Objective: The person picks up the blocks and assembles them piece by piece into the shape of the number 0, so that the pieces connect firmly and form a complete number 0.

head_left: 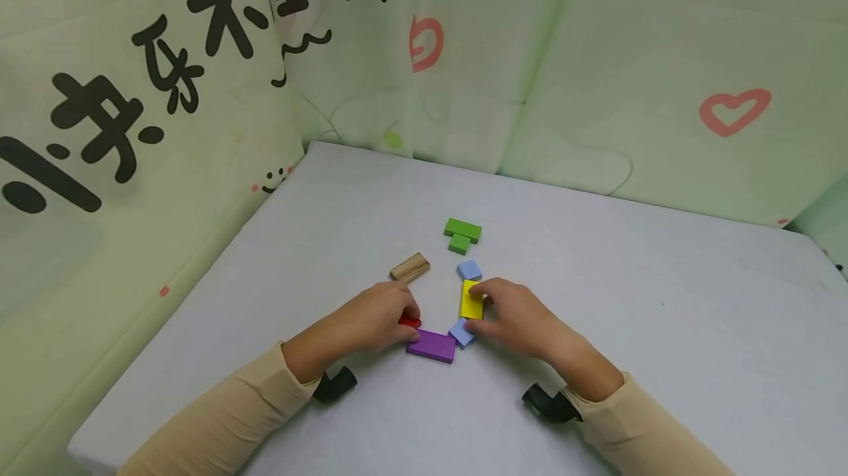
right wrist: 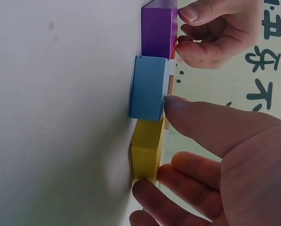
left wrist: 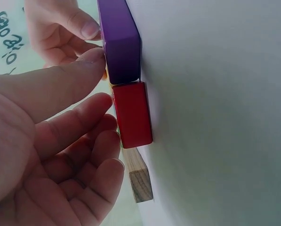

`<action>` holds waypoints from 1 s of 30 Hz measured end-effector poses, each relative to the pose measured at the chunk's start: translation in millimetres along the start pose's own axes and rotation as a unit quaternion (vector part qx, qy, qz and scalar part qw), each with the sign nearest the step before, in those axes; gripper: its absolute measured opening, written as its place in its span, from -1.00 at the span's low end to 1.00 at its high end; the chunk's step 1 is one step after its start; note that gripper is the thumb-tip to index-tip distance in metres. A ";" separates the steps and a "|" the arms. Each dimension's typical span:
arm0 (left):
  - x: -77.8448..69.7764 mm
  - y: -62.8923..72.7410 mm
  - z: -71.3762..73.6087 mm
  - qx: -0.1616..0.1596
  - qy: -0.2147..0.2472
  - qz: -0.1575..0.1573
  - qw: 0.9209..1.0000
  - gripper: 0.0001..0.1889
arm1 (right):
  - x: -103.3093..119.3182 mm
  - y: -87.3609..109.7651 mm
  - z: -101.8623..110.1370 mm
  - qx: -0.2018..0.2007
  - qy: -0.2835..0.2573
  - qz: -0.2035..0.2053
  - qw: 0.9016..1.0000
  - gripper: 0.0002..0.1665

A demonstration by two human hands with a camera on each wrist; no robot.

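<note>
My left hand (head_left: pixel 380 318) has its thumb on the purple block (head_left: pixel 432 346) and its fingertips by the red block (left wrist: pixel 132 115), which the hand mostly hides in the head view. The red block's end meets the purple block's end. My right hand (head_left: pixel 520 318) touches a light blue block (right wrist: pixel 148 87) with its thumb, while its fingertips rest against the yellow block (head_left: pixel 471 302). That light blue block lies at an angle between the purple and yellow blocks. Another light blue block (head_left: pixel 470 269) lies just beyond the yellow one.
Two green blocks (head_left: pixel 463 230) lie together in a T shape farther back. A wooden block (head_left: pixel 410 268) lies beyond my left hand. The white table (head_left: pixel 629 299) meets a pale green printed curtain (head_left: pixel 596 64) at the back and left.
</note>
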State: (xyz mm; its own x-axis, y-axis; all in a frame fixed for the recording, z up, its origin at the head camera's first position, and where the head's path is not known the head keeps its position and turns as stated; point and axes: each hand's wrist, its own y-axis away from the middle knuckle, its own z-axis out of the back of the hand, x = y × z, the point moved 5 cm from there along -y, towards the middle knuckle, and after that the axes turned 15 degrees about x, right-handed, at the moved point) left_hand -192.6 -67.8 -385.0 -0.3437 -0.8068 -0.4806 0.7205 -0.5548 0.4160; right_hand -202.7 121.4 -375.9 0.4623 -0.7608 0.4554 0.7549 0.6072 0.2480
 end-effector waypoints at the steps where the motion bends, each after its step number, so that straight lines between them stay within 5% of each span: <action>1: 0.0 0.1 -0.1 -0.001 0.001 0.000 1.000 -0.75 | 0.1 0.0 -0.2 0.002 -0.002 -0.002 1.000 -0.47; 12: -0.5 1.4 -0.9 -0.004 0.001 -0.004 1.000 -0.75 | 2.9 -0.4 -2.0 0.021 -0.004 -0.020 1.000 -0.46; 23: -4.2 -0.2 2.5 0.026 -0.015 -0.002 1.000 -0.74 | 7.3 1.2 -0.2 0.025 -0.006 -0.026 0.999 -0.46; 30: 0.5 -5.2 17.6 0.020 0.007 -0.002 1.000 -0.69 | 6.9 1.3 -1.5 0.029 -0.002 -0.037 0.999 -0.46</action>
State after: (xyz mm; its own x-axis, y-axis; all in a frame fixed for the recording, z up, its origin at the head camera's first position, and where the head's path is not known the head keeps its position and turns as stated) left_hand -207.0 -68.9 -373.8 -0.3380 -0.8023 -0.4920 0.6948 -0.5654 0.4445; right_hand -197.8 116.6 -373.8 0.4032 -0.8036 0.4378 0.7588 0.5610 0.3310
